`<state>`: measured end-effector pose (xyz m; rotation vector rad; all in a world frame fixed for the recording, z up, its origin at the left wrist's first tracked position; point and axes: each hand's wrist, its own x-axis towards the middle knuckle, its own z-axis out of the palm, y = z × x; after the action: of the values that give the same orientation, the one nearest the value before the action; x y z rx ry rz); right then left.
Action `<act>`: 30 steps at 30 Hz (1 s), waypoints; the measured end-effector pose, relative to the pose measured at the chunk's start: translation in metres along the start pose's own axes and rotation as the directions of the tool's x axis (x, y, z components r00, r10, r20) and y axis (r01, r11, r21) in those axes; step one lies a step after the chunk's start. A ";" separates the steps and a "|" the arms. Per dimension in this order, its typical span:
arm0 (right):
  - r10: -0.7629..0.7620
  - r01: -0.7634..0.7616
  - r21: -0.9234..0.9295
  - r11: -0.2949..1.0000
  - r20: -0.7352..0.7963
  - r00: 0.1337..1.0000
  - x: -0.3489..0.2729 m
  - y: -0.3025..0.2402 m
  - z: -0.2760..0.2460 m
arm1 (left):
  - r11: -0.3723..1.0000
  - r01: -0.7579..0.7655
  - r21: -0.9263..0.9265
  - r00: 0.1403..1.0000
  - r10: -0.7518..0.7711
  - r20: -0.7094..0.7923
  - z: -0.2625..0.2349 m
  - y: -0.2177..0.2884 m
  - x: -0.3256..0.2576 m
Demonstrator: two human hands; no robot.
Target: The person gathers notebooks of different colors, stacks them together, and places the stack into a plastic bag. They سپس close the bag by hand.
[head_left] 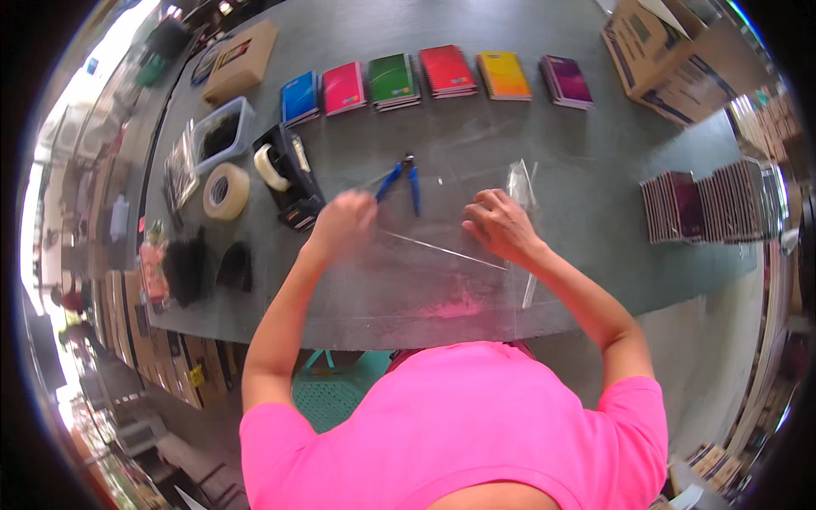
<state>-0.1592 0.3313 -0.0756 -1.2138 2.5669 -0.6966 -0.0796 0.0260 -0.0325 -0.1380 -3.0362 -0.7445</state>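
Note:
My left hand [345,223] is over the middle of the table, smeared by motion, so its fingers and anything in them cannot be made out. My right hand [501,226] rests palm down farther right, fingers bent and slightly apart, with no object visible in them. A thin, shiny pale edge [444,248], perhaps of clear plastic, runs slantwise between the hands. Crumpled clear plastic [520,187] lies just beyond my right hand, and a pale strip [529,291] lies below its wrist. Blue-handled pliers [410,180] lie with handles apart beyond my left hand.
Several spiral notebooks, including a green one [393,82], line the far side. At left are a tape dispenser [293,183], a tape roll [226,191] and a plastic tub [244,127]. Stacked notebooks [710,204] stand right, below a cardboard box [680,64]. A green stool [331,395] is under the near edge.

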 end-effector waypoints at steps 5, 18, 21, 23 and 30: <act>-0.171 0.176 -0.239 0.955 0.044 0.984 0.007 -0.045 0.046 | 0.985 0.146 0.087 0.975 -0.128 -0.182 0.044 -0.005 0.067; 0.008 0.016 -0.312 0.950 0.076 0.997 0.024 -0.022 0.043 | 0.970 -0.006 -0.244 0.856 -0.121 -0.503 -0.039 0.004 0.101; -0.003 0.009 -0.149 0.989 0.040 0.999 0.029 -0.027 0.030 | 0.970 -0.032 -0.240 0.954 -0.042 -0.296 0.011 0.008 0.060; -0.018 0.029 0.113 0.993 -0.104 0.994 0.026 -0.024 0.022 | 0.986 -0.057 -0.158 0.972 0.019 -0.233 0.052 -0.005 0.041; -0.322 0.136 0.863 -0.486 -0.321 0.891 0.042 -0.175 -0.149 | 0.990 0.073 0.123 0.937 -0.026 -0.348 -0.034 -0.070 0.149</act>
<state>-0.1261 0.2518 0.1410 -0.8347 0.3632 -2.1489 -0.2344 -0.0398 -0.0296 0.0655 -2.7475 -0.4999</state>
